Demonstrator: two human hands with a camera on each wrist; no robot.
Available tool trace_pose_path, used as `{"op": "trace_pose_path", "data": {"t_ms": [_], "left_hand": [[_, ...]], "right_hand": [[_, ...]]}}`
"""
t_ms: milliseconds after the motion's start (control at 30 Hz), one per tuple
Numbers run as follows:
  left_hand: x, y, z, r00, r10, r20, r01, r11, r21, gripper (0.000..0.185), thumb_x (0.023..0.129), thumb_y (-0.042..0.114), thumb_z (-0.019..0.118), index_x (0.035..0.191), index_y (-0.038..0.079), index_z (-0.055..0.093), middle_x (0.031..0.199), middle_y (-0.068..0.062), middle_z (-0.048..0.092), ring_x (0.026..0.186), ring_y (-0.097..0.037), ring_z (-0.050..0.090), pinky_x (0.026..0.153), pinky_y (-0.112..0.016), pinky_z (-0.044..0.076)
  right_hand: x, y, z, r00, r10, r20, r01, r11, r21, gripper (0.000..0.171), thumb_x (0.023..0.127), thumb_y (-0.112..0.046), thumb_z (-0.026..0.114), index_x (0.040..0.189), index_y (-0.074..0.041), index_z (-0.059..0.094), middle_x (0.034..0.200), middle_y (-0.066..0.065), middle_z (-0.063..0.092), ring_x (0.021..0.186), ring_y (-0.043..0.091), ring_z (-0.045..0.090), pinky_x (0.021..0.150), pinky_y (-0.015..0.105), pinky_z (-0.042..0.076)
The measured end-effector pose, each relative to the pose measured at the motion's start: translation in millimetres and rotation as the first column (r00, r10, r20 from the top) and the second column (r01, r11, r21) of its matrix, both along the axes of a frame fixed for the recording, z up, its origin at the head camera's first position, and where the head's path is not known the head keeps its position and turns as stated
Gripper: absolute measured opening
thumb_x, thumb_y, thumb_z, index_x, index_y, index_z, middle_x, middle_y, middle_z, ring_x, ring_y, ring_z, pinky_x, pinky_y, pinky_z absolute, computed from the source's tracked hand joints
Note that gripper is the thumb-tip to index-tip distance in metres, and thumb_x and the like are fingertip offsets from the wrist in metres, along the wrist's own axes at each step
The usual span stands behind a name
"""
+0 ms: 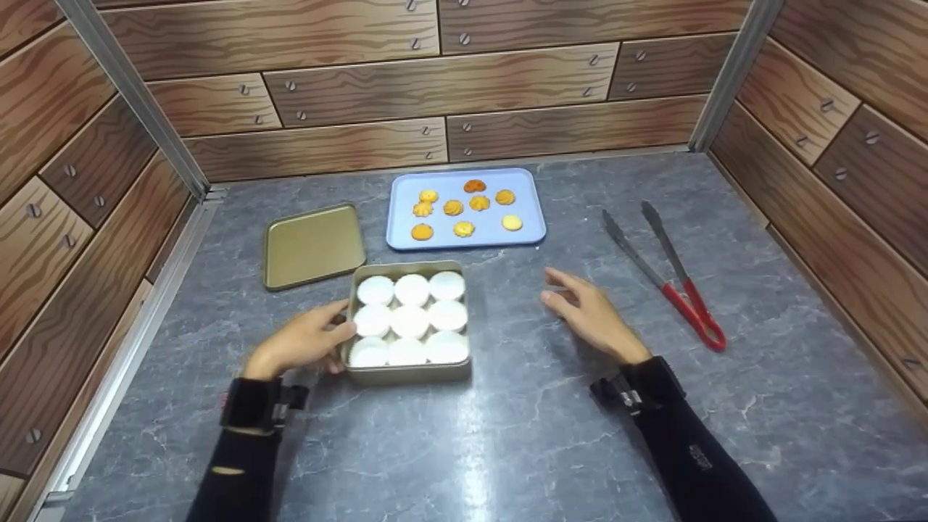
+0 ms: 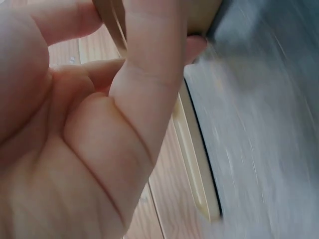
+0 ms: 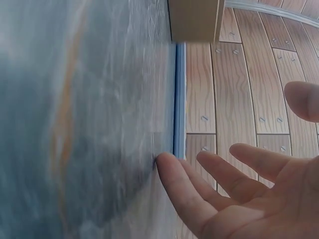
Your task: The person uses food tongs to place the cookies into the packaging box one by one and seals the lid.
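Note:
A square gold tin [image 1: 409,373] stands on the table, filled with rows of white round paper cups [image 1: 409,322]. My left hand [image 1: 308,339] grips the tin's left side, its thumb near the rim and the other fingers lower on the wall. The left wrist view shows those fingers against the tin's underside edge [image 2: 204,15], partly hidden by the palm. To the tin's right, my right hand [image 1: 591,319] is held apart from it with loosely extended fingers and nothing in them. In the right wrist view, the tin [image 3: 194,20] is ahead of the fingertips.
A gold lid [image 1: 313,246] lies behind the tin on the left. Behind the tin is a blue tray [image 1: 400,217] bearing several cookies [image 1: 453,208]. Red-handled tongs [image 1: 685,301] lie spread on the right. Wood-patterned walls [image 1: 362,94] enclose the table's back and sides.

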State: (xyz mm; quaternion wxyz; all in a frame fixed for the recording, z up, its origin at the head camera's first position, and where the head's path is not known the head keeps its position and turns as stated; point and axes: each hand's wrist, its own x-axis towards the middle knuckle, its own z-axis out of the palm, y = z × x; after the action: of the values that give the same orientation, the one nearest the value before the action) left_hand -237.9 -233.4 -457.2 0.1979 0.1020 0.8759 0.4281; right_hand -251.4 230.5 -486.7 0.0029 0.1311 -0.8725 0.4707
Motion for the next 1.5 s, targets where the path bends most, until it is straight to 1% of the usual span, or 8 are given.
{"op": "trace_pose_path", "data": {"t_ms": [233, 433, 700, 967, 1100, 1200, 1400, 1500], "left_hand": [[-2.5, 38.6, -5.2, 1.000, -0.012, -0.009, 0.013, 0.998, 0.057, 0.067, 0.109, 0.021, 0.060, 0.167, 0.004, 0.031, 0.143, -0.029, 0.061, 0.064, -0.019, 0.072, 0.066, -0.041, 0.067], [-4.3, 68.3, -10.4, 0.999, -0.001, 0.034, -0.004, 0.992, 0.127, 0.070, 0.109, 0.025, 0.061, 0.169, 0.011, 0.028, 0.153, -0.026, 0.054, 0.066, -0.020, 0.072, 0.067, -0.039, 0.067], [-5.3, 95.1, -14.2, 0.999, 0.002, 0.047, -0.010, 0.984, 0.176, 0.075, 0.109, 0.025, 0.061, 0.171, 0.014, 0.020, 0.164, -0.027, 0.042, 0.067, -0.023, 0.072, 0.069, -0.040, 0.067], [-4.1, 107.7, -22.6, 0.999, 0.005, 0.051, -0.018, 0.968, 0.249, 0.076, 0.111, 0.025, 0.055, 0.173, 0.023, 0.011, 0.163, -0.028, 0.041, 0.068, -0.025, 0.070, 0.069, -0.041, 0.066], [-3.2, 111.5, -26.4, 0.999, 0.005, 0.038, -0.015, 0.964, 0.266, 0.075, 0.112, 0.026, 0.052, 0.173, 0.024, 0.008, 0.147, -0.031, 0.056, 0.067, -0.024, 0.067, 0.065, -0.039, 0.065], [-3.3, 115.8, -29.5, 1.000, 0.015, 0.009, -0.017, 0.968, 0.250, 0.074, 0.112, 0.027, 0.049, 0.173, 0.021, 0.008, 0.139, -0.030, 0.060, 0.066, -0.024, 0.066, 0.062, -0.038, 0.063], [-4.5, 121.2, -34.3, 0.999, 0.037, -0.012, -0.034, 0.977, 0.212, 0.075, 0.111, 0.027, 0.048, 0.172, 0.012, 0.007, 0.161, -0.033, 0.039, 0.067, -0.022, 0.065, 0.060, -0.036, 0.062], [-3.6, 121.1, -33.5, 0.999, 0.037, -0.011, -0.034, 0.979, 0.201, 0.076, 0.111, 0.028, 0.048, 0.172, 0.013, 0.005, 0.166, -0.032, 0.031, 0.068, -0.023, 0.065, 0.060, -0.036, 0.063]], "right_hand": [[1.0, -9.5, -0.4, 0.997, 0.022, 0.072, -0.016, 0.996, -0.092, 0.060, 0.109, -0.027, 0.060, 0.161, 0.000, 0.043, 0.154, 0.027, 0.053, 0.128, 0.039, 0.065, 0.100, 0.037, 0.062], [0.1, -13.2, 0.9, 0.995, 0.039, 0.092, -0.027, 0.992, -0.123, 0.060, 0.109, -0.025, 0.060, 0.160, 0.001, 0.042, 0.153, 0.028, 0.054, 0.128, 0.041, 0.064, 0.099, 0.040, 0.063], [-2.1, -14.4, 0.8, 0.995, 0.050, 0.083, -0.046, 0.998, -0.048, 0.063, 0.108, -0.027, 0.062, 0.163, -0.003, 0.041, 0.157, 0.024, 0.052, 0.128, 0.038, 0.065, 0.108, 0.049, 0.057], [-2.0, -12.3, -2.3, 0.999, 0.047, -0.007, -0.046, 0.995, 0.084, 0.070, 0.100, -0.010, 0.063, 0.164, -0.001, 0.036, 0.158, 0.027, 0.049, 0.132, 0.046, 0.059, 0.117, 0.061, 0.045], [-1.6, -10.5, -2.2, 0.998, 0.059, -0.007, -0.058, 0.994, 0.090, 0.070, 0.100, -0.008, 0.062, 0.164, -0.001, 0.035, 0.159, 0.029, 0.046, 0.134, 0.047, 0.056, 0.117, 0.063, 0.044], [-1.3, -9.0, -2.9, 0.998, 0.057, -0.004, -0.057, 0.994, 0.092, 0.070, 0.101, -0.008, 0.062, 0.165, -0.002, 0.035, 0.159, 0.029, 0.046, 0.134, 0.047, 0.055, 0.118, 0.063, 0.043], [-2.1, -3.9, -2.8, 0.999, 0.040, -0.008, -0.039, 0.995, 0.095, 0.063, 0.107, -0.016, 0.060, 0.164, -0.002, 0.036, 0.159, 0.029, 0.047, 0.135, 0.046, 0.055, 0.118, 0.063, 0.043], [-5.4, 6.1, 1.1, 0.997, 0.005, -0.080, 0.004, 0.994, 0.113, 0.060, 0.109, -0.019, 0.060, 0.161, 0.000, 0.039, 0.158, 0.029, 0.048, 0.136, 0.047, 0.053, 0.118, 0.064, 0.042]]}}
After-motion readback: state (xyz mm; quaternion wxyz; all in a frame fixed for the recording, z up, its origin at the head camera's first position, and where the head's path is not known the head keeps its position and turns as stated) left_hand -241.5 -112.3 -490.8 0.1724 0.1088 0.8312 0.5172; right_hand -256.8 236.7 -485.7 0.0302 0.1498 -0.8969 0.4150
